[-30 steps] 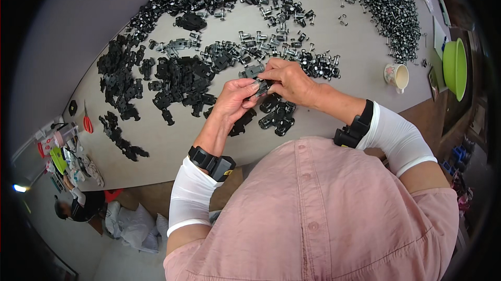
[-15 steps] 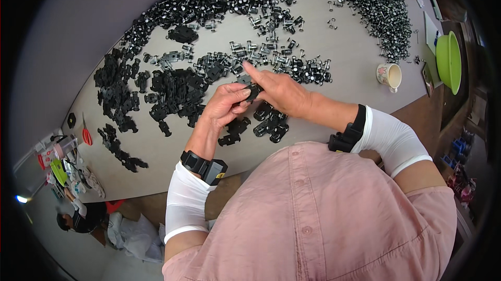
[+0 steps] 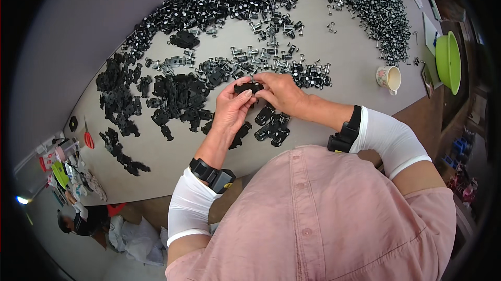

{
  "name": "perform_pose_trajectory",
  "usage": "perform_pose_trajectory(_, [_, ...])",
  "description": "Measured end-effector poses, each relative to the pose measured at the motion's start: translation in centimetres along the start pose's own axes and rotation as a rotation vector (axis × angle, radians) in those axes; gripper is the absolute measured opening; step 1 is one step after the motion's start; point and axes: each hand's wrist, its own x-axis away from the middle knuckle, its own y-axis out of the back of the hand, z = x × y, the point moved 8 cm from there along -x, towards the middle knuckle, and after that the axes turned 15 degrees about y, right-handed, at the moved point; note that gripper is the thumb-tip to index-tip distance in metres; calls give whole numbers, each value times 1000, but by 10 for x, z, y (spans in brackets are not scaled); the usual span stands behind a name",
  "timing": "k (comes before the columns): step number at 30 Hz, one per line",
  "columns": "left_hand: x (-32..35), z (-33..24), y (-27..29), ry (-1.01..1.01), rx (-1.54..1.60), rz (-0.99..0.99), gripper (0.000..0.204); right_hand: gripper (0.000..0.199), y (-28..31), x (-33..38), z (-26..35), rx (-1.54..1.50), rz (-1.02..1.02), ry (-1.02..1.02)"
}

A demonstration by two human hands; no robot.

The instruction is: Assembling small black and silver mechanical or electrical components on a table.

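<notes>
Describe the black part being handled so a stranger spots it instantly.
Find the grey table; above it, the left hand and right hand meet. They hold a small black part. Unlike the black pieces heaped to the left, it is held, not lying on the table.

Black part (image 3: 247, 88), lime-green basin (image 3: 448, 63), flower-patterned cream cup (image 3: 383, 77)

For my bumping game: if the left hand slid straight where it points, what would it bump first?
The left hand, holding a black chassis-like part, would probably bump the right hand first; depth is unclear.
</notes>
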Motion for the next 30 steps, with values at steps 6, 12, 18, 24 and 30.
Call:
perform_pose_trajectory(6, [-5,3,-1,-25,91,121,28,21,50,-6,-32,327,-5,63])
perform_pose_trajectory(12, [2,7,-2,36,93,243,44,16,79,-8,-53,633,138,179])
perform_pose_trajectory(18, [7,4,-3,5,39,204,49,19,97,1,-61,392,-74,129])
perform_pose_trajectory(24, [-4,7,-3,-14,-27,131,42,15,109,22,-73,730,92,48])
perform_pose_trajectory(30, [-5,1,3,-23,-14,14,35,21,116,6,-57,296,-186,-159])
